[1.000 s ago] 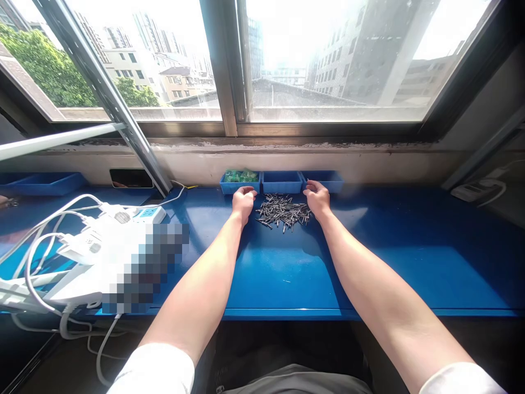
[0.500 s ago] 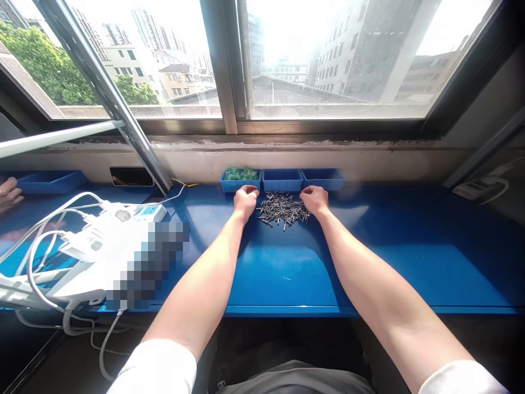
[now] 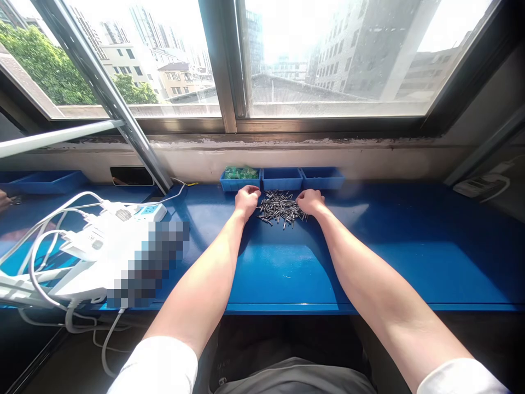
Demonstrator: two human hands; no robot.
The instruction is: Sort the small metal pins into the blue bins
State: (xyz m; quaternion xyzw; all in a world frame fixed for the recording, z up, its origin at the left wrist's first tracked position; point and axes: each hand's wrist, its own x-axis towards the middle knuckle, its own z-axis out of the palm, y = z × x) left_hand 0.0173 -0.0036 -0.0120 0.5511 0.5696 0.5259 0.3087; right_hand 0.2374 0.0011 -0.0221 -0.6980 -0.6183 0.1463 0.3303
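Note:
A heap of small dark metal pin-like pieces (image 3: 282, 209) lies on the blue tabletop between my two hands. My left hand (image 3: 246, 201) is at the heap's left edge, its fingers closed together; whatever they hold is too small to see. On the right edge, my right hand (image 3: 310, 202) has its curled fingertips against the pieces, and its grip is hidden. Behind the heap stand three blue bins in a row: the left bin (image 3: 240, 184) with green, shiny packets (image 3: 241, 173), the middle bin (image 3: 282, 183), and the right bin (image 3: 322, 181).
To the left, a white power strip (image 3: 151, 212) and plugs with tangled white cables (image 3: 117, 212) crowd the blue table (image 3: 283, 273). A metal post (image 3: 143, 148) rises near them. A dark phone-like slab (image 3: 132, 176) leans at the wall. Another person's hand (image 3: 4, 201) shows far left.
My right hand has moved slightly left, onto the heap's edge. My left hand has hardly moved. The other person's hand at far left has drawn mostly out of view.

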